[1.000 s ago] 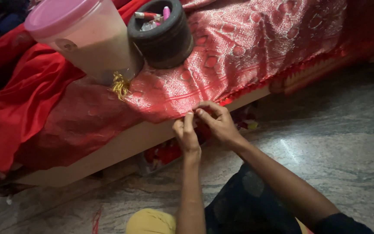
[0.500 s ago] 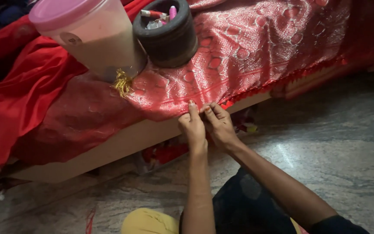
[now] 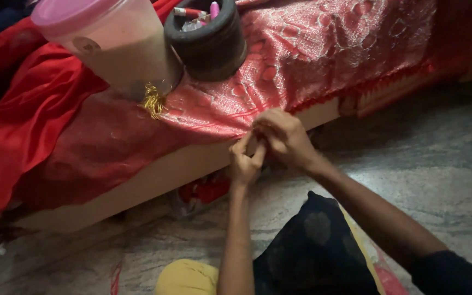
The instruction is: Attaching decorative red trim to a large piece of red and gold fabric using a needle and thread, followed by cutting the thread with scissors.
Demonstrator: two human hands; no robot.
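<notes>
Both hands meet at the hanging edge of the red patterned cloth [image 3: 323, 60], the left hand [image 3: 245, 162] just below the right hand [image 3: 282, 136], fingertips touching the hem. Above and left of them a black round holder [image 3: 208, 46] and a pale jar with a pink lid [image 3: 110, 43] stand close together on the cloth, blocking that side. A gold tassel [image 3: 153, 102] lies beside the jar. To the right of the hands the cloth surface is open. Below them, the stone floor [image 3: 438, 180] gives free room.
</notes>
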